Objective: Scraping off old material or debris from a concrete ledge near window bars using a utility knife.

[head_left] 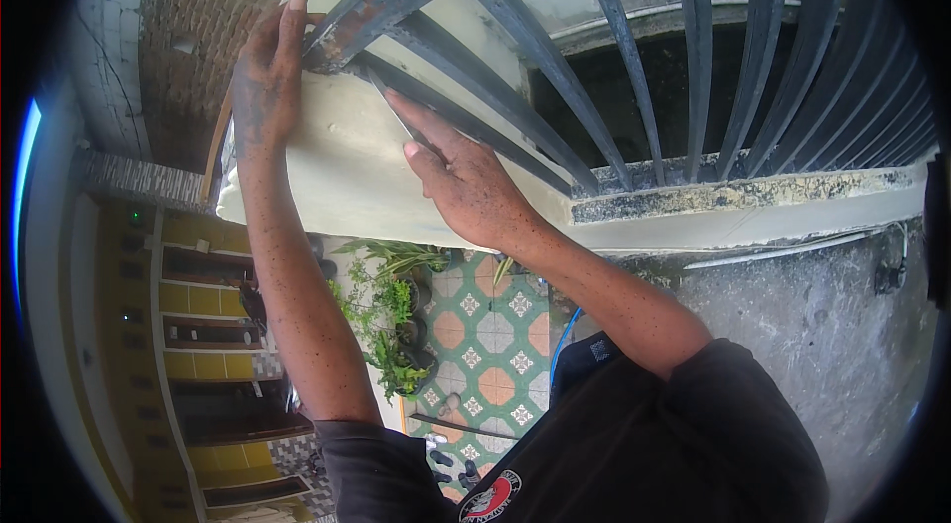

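My right hand is closed round a thin flat-bladed scraper; the palm hides its handle. The blade's tip is close to the lower side of the dark metal railing, where the top rail meets the cream wall. At the rail's left end my left hand grips the railing, thumb pointing up and some fingers hidden behind. The rail's dark paint is worn, with brownish patches. Small dark specks dot both forearms.
Railing bars fan out to the right above a mottled ledge. Far below are a patterned tile floor, potted plants and a blue hose. A brick wall stands at upper left, a rough grey wall at right.
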A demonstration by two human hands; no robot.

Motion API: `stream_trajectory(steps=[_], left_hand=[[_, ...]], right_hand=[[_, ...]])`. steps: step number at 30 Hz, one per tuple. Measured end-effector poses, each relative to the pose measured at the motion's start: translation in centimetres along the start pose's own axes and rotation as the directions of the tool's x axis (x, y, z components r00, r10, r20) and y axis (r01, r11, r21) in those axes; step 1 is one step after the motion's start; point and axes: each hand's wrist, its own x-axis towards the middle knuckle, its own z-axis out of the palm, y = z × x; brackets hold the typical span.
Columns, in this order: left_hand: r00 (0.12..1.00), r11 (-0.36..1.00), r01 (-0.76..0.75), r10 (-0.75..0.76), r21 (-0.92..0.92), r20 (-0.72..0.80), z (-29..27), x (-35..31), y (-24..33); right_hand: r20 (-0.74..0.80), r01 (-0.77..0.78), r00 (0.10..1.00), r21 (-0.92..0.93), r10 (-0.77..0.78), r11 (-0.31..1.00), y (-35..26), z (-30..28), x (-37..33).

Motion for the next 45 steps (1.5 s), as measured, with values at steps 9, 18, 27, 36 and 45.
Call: stream_trajectory(steps=[9, 18, 27, 36, 45], left_hand=[[0.999, 0.999, 0.036, -0.036, 0.024, -0.006, 0.1, 0.2, 0.2], [0.999, 0.998, 0.048, -0.049, 0.049, 0.022, 0.0, 0.1, -0.2], [1.0, 1.0, 0.005, -0.004, 0.019, -0.013, 0.3, 0.3, 0.1], [0.999, 0.998, 0.048, -0.048, 0.044, -0.004, 0.2, -0.2, 0.5], [0.999, 0.998, 0.037, -0.037, 0.044, -0.004, 0.1, 0.5, 0.1]], right_hand=[[-0.068, 0.103, 0.992, -0.013, -0.104, 0.995, 1.6, -0.4, 1.8], [-0.153, 0.459, 0.856, -0.212, -0.494, 0.863, 2.9, 0.0, 2.3], [-0.096, 0.199, 0.974, -0.048, -0.203, 0.979, 2.7, -0.4, 2.1], [-0.076, 0.282, 0.953, -0.114, -0.292, 0.952, 1.9, -0.4, 1.9], [-0.079, 0.164, 0.984, 0.02, -0.162, 0.986, 1.5, -0.7, 2.7]])
